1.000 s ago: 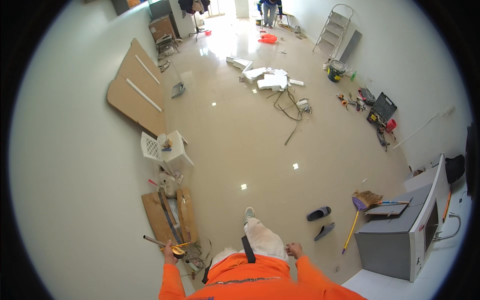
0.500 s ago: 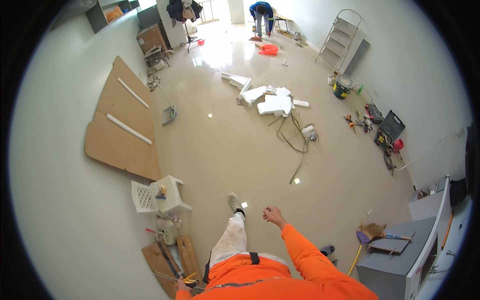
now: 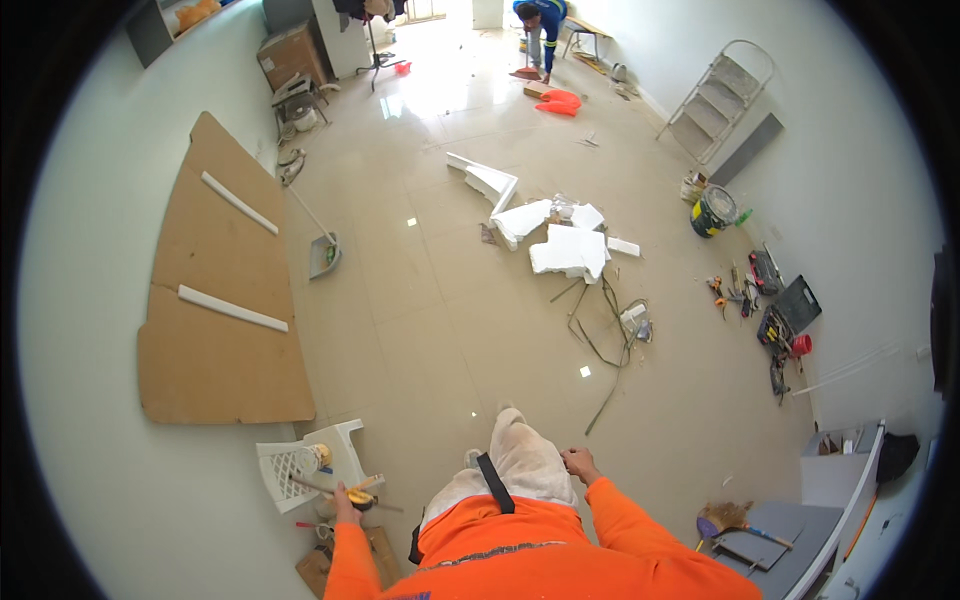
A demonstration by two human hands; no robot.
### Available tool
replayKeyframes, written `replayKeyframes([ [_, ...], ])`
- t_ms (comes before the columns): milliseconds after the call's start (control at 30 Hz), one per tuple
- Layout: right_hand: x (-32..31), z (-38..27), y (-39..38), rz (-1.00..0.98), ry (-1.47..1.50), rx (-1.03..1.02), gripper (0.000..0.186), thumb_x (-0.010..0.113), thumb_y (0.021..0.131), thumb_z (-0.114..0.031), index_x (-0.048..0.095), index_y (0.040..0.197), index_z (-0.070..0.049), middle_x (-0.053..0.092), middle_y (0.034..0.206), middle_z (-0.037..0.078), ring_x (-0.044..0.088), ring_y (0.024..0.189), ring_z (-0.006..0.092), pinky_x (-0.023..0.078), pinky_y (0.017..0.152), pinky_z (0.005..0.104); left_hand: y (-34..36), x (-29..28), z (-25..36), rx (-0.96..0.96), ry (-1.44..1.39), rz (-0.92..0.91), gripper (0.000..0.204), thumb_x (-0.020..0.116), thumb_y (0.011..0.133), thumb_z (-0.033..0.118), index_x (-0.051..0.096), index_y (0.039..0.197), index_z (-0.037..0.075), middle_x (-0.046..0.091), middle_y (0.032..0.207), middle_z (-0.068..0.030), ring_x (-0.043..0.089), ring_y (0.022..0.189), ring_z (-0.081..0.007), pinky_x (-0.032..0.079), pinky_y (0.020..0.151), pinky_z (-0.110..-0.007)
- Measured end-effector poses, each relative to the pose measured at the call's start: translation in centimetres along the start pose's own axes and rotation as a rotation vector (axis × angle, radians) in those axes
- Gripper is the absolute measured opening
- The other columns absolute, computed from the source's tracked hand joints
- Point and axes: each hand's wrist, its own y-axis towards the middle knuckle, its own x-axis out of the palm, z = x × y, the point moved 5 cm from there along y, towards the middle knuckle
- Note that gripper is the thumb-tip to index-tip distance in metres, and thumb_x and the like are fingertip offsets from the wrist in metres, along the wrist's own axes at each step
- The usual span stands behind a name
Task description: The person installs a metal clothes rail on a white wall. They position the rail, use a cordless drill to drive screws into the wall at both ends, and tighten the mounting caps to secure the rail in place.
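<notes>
My left hand (image 3: 347,502) is closed around a yellow and black tool with a long thin bar (image 3: 360,496); it looks like a bar clamp, though its exact kind is too small to make out. The bar crosses in front of a white plastic chair (image 3: 345,452) by the left wall. A pale tub stands on the chair's seat. My right hand (image 3: 578,463) hangs beside my right thigh with its fingers curled, and no object shows in it. Long orange sleeves cover both my arms.
Broken white foam pieces (image 3: 570,250) and dark green strips (image 3: 600,350) litter the floor ahead. Brown cardboard (image 3: 220,300) leans on the left wall. A stepladder (image 3: 715,100), bucket (image 3: 714,212) and toolbox (image 3: 788,315) line the right. A co-worker (image 3: 545,25) bends over a broom at the back.
I have stepped forward, so the foam and the chair appear nearer. My left hand has risen with the bar tool up to the chair. My right hand has swung back beside my thigh.
</notes>
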Motion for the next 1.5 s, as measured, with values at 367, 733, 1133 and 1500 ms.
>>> replayKeyframes([
  [367, -2.6, -30.5, 21.9, -0.020, 0.008, -0.032, 0.037, 0.071, 0.093, -0.032, 0.075, 0.110, 0.002, 0.077, 0.102, 0.015, 0.074, 0.087, 0.0248, 0.059, 0.077, 0.0377, 5.3, 27.3, 14.0, 0.044, -0.195, 0.220, 0.042, 0.058, 0.104, 0.047, 0.048, 0.115, 0.007, 0.065, 0.090, -0.0193, 0.070, 0.079, -0.0387, 0.061, 0.071, -0.056],
  [733, -1.5, -69.9, 40.3, -0.285, -0.061, -0.228, 0.036, 0.065, 0.098, -0.027, 0.067, 0.118, 0.003, 0.075, 0.095, 0.012, 0.074, 0.078, 0.0205, 0.062, 0.067, 0.0340, 7.8, 40.4, 13.7, -0.049, 0.003, 0.370, 0.044, 0.061, 0.102, 0.031, 0.052, 0.130, -0.001, 0.068, 0.107, -0.0217, 0.074, 0.083, -0.0364, 0.060, 0.072, -0.051],
  [1133, 6.6, -100.3, 50.4, -0.073, -0.498, -0.500, 0.040, 0.070, 0.091, -0.037, 0.077, 0.102, 0.001, 0.078, 0.093, 0.017, 0.076, 0.086, 0.0288, 0.059, 0.076, 0.0415, 24.1, 70.2, 35.6, -0.279, 0.353, 0.097, 0.066, 0.067, 0.100, 0.020, 0.035, 0.146, -0.014, 0.067, 0.116, -0.0295, 0.074, 0.090, -0.0414, 0.062, 0.073, -0.052],
  [1500, 6.3, -120.8, 69.6, -0.168, -0.096, -0.072, 0.033, 0.069, 0.097, -0.031, 0.069, 0.114, -0.002, 0.072, 0.087, 0.008, 0.069, 0.074, 0.0178, 0.054, 0.058, 0.0355, 45.3, 106.0, 67.5, 0.336, 0.777, -0.104, 0.030, 0.073, 0.095, 0.028, 0.063, 0.095, 0.000, 0.063, 0.081, -0.0064, 0.068, 0.073, -0.0196, 0.055, 0.064, -0.039],
])
